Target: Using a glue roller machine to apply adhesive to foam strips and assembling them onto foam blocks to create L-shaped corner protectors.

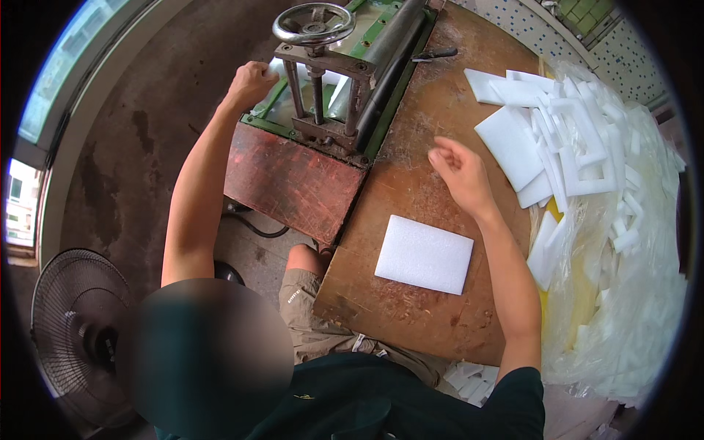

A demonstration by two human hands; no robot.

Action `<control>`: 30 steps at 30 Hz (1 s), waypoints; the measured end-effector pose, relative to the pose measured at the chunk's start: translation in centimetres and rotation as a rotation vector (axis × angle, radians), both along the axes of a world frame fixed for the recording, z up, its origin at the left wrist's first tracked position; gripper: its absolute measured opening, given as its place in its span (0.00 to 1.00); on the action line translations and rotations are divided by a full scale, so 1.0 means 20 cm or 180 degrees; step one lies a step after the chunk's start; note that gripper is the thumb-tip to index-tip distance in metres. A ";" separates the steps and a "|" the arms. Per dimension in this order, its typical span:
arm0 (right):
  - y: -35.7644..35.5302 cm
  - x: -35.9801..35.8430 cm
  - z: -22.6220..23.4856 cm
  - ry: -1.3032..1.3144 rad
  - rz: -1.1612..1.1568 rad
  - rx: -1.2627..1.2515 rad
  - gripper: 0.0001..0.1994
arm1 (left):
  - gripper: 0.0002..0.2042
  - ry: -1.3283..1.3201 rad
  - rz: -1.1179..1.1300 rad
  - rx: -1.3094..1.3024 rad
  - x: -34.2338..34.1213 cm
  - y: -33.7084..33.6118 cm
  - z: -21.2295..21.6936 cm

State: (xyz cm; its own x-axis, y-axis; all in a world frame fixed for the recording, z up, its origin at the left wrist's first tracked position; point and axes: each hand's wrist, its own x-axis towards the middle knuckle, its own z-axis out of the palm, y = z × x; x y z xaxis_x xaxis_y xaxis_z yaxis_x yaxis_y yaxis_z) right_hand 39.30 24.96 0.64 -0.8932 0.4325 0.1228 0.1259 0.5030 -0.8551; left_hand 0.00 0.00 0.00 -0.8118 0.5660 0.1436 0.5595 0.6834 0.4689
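My left hand [253, 84] is closed at the left side of a green roller press [315, 88], its fingers at the edge of a white foam sheet [334, 78]. Part of that sheet is hidden behind the press's metal posts. Over the brown wooden table [411, 183] hangs my right hand [462, 176], thumb and fingers slightly apart with nothing between them. A white rectangular foam sheet [425, 254] lies flat on the tabletop, nearer to me than the right hand.
A steel handwheel [313, 23] tops the press. Beyond my right hand lie stacked foam sheets [513, 147] and a heap of foam frames [583, 154] by clear plastic film [623, 323]. A dark-handled tool [435, 54] rests near the rollers. A fan [77, 330] stands at left.
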 end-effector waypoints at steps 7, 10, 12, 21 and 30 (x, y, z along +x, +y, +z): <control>0.01 -0.51 -0.04 -0.0494 -0.0422 0.0245 0.23 | 0.15 0.0502 -0.1027 0.0788 0.06 0.20 -0.11; 0.04 -0.54 -0.04 -0.0842 -0.0791 0.0775 0.25 | 0.14 -0.0125 -0.1515 0.1550 0.32 0.30 -0.01; 0.09 -0.53 -0.08 -0.0683 -0.1137 0.1255 0.23 | 0.15 -0.0928 -0.1176 0.1442 0.35 0.27 0.02; 0.12 0.19 0.19 -0.0787 -0.1520 0.1431 0.17 | 0.15 -0.0504 0.0389 0.2874 0.95 -0.07 0.12; -0.32 0.73 0.22 -0.0315 -0.1434 0.1297 0.14 | 0.17 -0.0684 -0.0713 0.1520 1.80 0.03 0.24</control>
State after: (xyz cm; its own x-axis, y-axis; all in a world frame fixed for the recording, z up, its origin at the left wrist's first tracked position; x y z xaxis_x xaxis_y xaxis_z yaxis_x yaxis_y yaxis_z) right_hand 53.90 18.46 5.09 -0.6492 0.7059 0.2834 0.4711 0.6656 -0.5788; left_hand 35.97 0.51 4.75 -0.7186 0.6406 0.2708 0.5243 0.2431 0.8161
